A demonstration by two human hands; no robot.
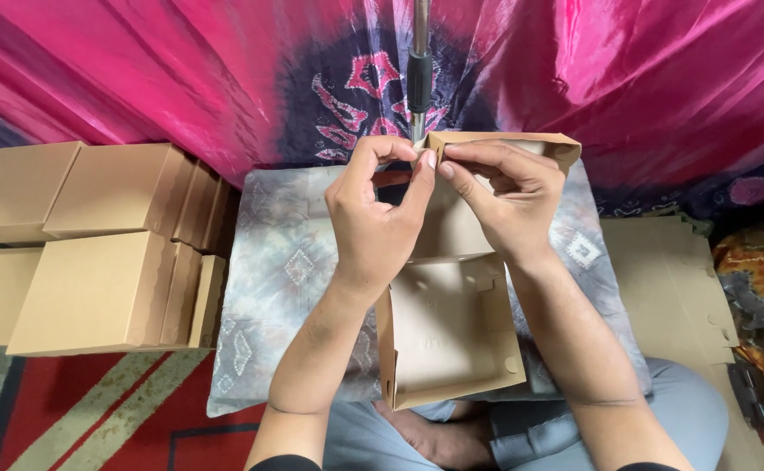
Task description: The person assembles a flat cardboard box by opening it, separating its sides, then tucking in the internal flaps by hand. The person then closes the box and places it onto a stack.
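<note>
While both hands work at twelve o'clock of the half-folded cardboard box (pixel 447 327), the left hand (pixel 373 218) pinches the box's upper flap edge between thumb and fingertips, and the right hand (pixel 500 201) pinches the same edge just beside it at three o'clock. That box lies open-topped over a grey patterned cushion (pixel 281 279). Finished cardboard boxes (pixel 94 253) are stacked at nine o'clock, flat cardboard sheets (pixel 665 288) lie at three o'clock, and a metal pole (pixel 420 70) rises at twelve o'clock before pink cloth (pixel 644 78).
</note>
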